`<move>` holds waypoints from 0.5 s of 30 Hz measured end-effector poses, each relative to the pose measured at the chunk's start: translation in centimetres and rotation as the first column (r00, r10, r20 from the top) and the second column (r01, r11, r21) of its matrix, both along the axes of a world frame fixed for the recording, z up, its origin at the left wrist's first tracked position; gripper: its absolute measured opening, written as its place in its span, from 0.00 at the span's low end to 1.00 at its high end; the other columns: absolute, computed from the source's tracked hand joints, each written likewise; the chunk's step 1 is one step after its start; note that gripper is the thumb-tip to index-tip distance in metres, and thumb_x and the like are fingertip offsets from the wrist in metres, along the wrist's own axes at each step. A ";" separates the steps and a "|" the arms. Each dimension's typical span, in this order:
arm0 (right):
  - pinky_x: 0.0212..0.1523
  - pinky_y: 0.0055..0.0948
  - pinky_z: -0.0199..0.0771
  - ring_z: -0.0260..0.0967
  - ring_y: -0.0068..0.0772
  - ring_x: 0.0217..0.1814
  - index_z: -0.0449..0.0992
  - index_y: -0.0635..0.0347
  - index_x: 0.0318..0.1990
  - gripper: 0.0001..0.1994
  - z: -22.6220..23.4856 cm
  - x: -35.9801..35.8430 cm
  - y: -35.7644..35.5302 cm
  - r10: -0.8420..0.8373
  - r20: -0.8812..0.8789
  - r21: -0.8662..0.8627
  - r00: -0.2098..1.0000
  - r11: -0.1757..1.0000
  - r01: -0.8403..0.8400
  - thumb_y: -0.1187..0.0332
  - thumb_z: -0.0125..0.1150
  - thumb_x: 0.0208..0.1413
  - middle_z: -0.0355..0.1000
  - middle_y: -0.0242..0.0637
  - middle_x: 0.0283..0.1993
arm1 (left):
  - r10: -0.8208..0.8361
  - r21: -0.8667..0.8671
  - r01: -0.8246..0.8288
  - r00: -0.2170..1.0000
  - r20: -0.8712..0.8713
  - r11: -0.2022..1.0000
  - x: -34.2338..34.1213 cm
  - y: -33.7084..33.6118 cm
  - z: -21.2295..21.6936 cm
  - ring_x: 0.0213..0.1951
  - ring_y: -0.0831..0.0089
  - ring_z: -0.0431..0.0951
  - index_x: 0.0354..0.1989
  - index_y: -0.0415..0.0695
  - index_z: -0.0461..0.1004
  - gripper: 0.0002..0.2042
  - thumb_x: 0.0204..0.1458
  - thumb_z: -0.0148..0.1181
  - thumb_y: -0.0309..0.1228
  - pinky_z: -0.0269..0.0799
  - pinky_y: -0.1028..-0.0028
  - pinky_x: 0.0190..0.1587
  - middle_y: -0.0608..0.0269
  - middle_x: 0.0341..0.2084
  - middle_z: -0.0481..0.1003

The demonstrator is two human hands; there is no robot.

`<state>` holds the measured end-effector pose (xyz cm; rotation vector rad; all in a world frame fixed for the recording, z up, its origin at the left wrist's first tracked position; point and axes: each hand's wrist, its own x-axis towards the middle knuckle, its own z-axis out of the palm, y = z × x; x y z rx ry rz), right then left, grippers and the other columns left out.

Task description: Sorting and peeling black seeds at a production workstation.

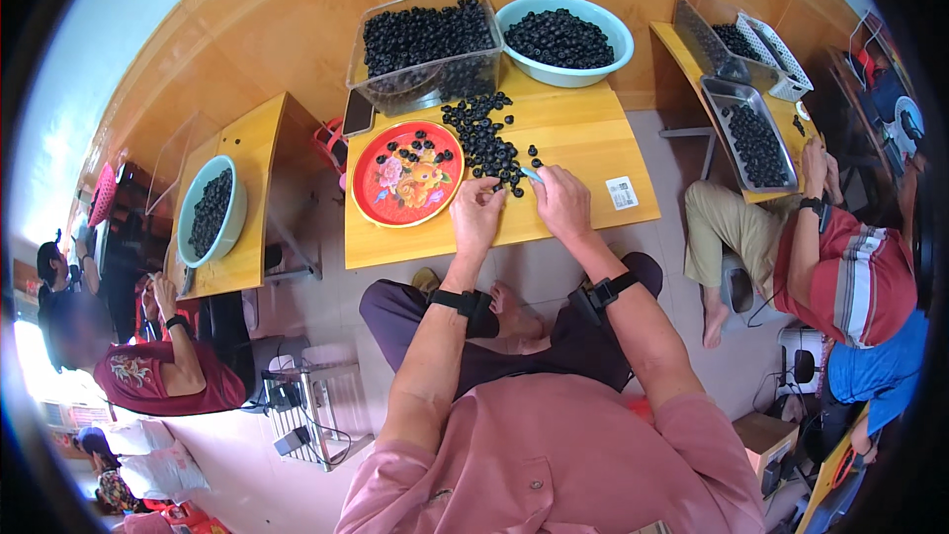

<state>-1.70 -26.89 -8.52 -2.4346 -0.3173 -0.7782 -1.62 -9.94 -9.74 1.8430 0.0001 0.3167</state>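
At the near edge of a loose pile of small black round pieces (479,133), my left hand (476,213) has its fingers pinched, with a black piece at the fingertips. My right hand (563,202) is closed around a slim light-blue tool (533,175), whose tip points toward the left hand; its exact kind is hidden by the fingers. Left of the pile lies a round red tray (371,200) with a flower print and several black pieces on it. All of this rests on a yellow wooden table (583,138).
Behind the pile stand a clear plastic bin (425,89) and a light-blue basin (618,44), both full of black pieces. A dark phone-like slab (359,113) lies beside the bin, a white label (622,193) at right. Co-workers sit at tables on both sides.
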 end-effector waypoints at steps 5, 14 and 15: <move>0.34 0.44 0.73 0.73 0.48 0.33 0.72 0.58 0.35 0.06 0.0 0.0 0.3 -0.012 -0.043 -0.010 0.999 1.000 0.011 0.69 0.63 0.55 0.71 0.40 0.29 | -0.035 0.175 0.027 0.999 0.039 0.984 -0.4 -0.2 0.0 0.29 0.76 0.79 0.41 0.37 0.80 0.12 0.48 0.71 0.23 0.76 0.76 0.35 0.60 0.29 0.80; 0.29 0.40 0.75 0.74 0.41 0.30 0.71 0.58 0.31 0.05 -0.2 -0.9 0.6 0.110 0.036 -0.168 0.993 0.980 -0.102 0.69 0.61 0.55 0.70 0.38 0.27 | -0.031 0.069 0.026 0.997 0.077 0.997 -0.3 -0.2 -0.1 0.28 0.77 0.75 0.48 0.40 0.76 0.17 0.48 0.69 0.20 0.75 0.76 0.33 0.64 0.29 0.75; 0.29 0.40 0.75 0.74 0.41 0.30 0.71 0.58 0.31 0.05 -0.2 -1.0 0.6 0.111 0.035 -0.167 0.993 0.980 -0.103 0.69 0.61 0.55 0.70 0.38 0.27 | -0.030 0.070 0.025 0.997 0.075 0.997 -0.3 -0.2 -0.1 0.28 0.77 0.75 0.48 0.40 0.76 0.17 0.48 0.69 0.20 0.75 0.76 0.33 0.64 0.29 0.75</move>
